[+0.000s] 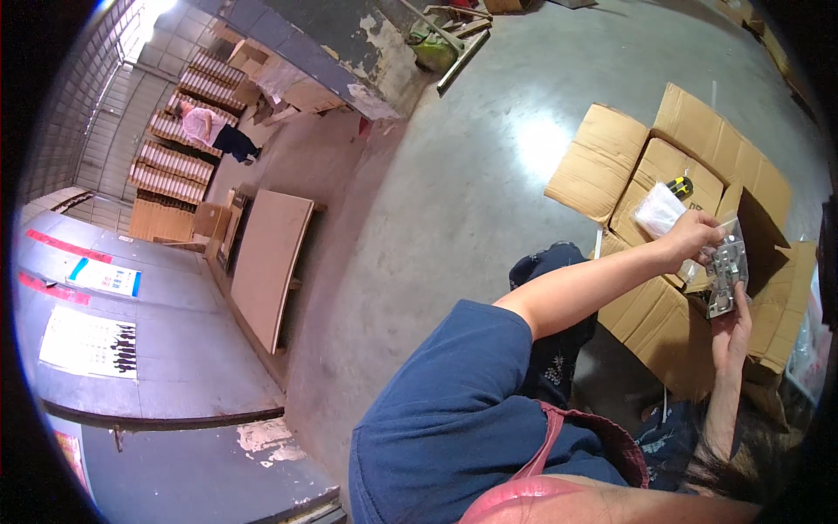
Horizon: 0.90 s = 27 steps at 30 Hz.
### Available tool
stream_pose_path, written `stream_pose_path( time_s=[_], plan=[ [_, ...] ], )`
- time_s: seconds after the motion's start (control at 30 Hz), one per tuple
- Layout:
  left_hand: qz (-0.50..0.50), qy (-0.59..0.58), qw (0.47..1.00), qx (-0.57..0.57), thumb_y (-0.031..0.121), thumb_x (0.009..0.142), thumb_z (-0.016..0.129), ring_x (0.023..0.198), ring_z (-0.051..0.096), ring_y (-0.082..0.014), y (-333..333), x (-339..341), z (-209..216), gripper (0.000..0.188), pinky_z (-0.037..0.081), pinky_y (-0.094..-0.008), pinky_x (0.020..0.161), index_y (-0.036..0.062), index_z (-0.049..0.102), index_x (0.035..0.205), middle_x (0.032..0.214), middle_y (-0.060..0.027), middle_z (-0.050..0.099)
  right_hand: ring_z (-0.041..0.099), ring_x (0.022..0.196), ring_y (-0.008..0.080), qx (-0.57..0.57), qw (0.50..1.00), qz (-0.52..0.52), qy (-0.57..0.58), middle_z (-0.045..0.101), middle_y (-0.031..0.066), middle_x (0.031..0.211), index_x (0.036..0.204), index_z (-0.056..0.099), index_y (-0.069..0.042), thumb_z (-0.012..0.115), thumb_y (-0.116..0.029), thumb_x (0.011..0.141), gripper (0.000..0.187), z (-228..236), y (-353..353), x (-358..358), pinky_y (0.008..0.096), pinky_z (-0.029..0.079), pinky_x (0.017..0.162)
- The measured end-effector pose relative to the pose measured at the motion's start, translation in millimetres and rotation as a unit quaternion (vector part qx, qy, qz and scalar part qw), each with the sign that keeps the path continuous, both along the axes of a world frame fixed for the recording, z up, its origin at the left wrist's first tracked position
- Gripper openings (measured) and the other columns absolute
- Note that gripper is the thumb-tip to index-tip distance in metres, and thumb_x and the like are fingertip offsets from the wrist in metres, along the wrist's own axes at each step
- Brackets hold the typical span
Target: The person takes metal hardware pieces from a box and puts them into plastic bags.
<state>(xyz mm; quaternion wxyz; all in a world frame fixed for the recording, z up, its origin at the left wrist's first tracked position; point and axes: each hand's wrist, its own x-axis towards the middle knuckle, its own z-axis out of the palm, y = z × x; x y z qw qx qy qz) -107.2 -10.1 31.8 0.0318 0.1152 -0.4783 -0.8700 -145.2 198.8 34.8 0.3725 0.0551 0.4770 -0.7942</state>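
Note:
Over an open cardboard box (598, 162) at the right, my two hands hold a clear plastic bag of metal hardware pieces (726, 269). What kind of fittings they are is too small to tell. My left hand (696, 234) pinches the bag's upper end. Lower down, my right hand (731, 332) grips its bottom edge with the fingers and thumb. A yellow and black utility knife (680, 186) lies on the inner cardboard, beyond my left hand. Beside the knife is a bundle of white plastic bags (656, 210), partly covered by my left hand.
A translucent plastic bin (812, 354) stands right of the box. On the left, a large flat board (272, 262) lies low by a grey partition (192, 332). A floor squeegee (463, 61) leans at the back. Another person (205, 127) stands far off near stacked goods.

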Motion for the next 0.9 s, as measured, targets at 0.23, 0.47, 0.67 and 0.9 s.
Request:
stream_pose_path(
  time_s=[0.23, 0.47, 0.67, 0.9],
  plan=[
    [-0.025, -0.002, 1.0, 0.017, 0.012, 0.087, 0.064, 0.068, 0.065, -0.0186, 5.7, 3.4, 9.3, 0.026, 0.058, -0.0341, 0.054, -0.0021, 0.055, 0.107, 0.082, -0.0079, 0.064, 0.057, 0.1, 0.0123, 0.035, 0.995, -0.007, 0.089, 0.062, 0.0012, 0.111, 0.121, 0.058, -0.006, 0.065, -0.022, 0.092, 0.033, -14.7, 17.5, -12.7, 0.0295, 0.043, 0.088],
    [-0.1, -0.008, 0.994, 0.04, 0.003, 0.08, 0.066, 0.058, 0.065, -0.0204, 11.7, 8.8, 8.3, 0.045, 0.058, -0.0317, 0.052, -0.0066, 0.049, 0.12, 0.08, -0.0125, 0.065, 0.058, 0.099, 0.0124, 0.052, 0.991, -0.01, 0.124, 0.062, 0.002, 0.111, 0.119, 0.058, -0.005, 0.065, -0.017, 0.09, 0.032, -8.0, 15.1, -7.3, 0.0301, 0.044, 0.089],
    [0.017, 0.032, 0.999, -0.012, 0.002, 0.075, 0.067, 0.061, 0.062, -0.0129, 18.1, 0.9, 12.6, 0.028, 0.047, -0.0232, 0.047, -0.0028, 0.059, 0.101, 0.081, -0.0089, 0.065, 0.061, 0.104, 0.0172, 0.01, 0.999, 0.003, 0.037, 0.063, 0.0062, 0.117, 0.121, 0.058, -0.005, 0.058, -0.022, 0.095, 0.031, -4.5, 21.8, -15.1, 0.0327, 0.048, 0.089],
    [-0.023, 0.034, 0.998, -0.043, 0.009, 0.069, 0.063, 0.056, 0.053, -0.0079, 12.9, 7.5, 18.0, 0.03, 0.038, -0.0209, 0.045, 0.0019, 0.062, 0.098, 0.077, -0.003, 0.062, 0.065, 0.091, 0.0188, -0.085, 0.993, 0.055, -0.06, 0.067, 0.007, 0.107, 0.12, 0.058, -0.006, 0.058, -0.028, 0.095, 0.034, 14.9, 12.7, 3.7, 0.0342, 0.055, 0.08]
  ],
)
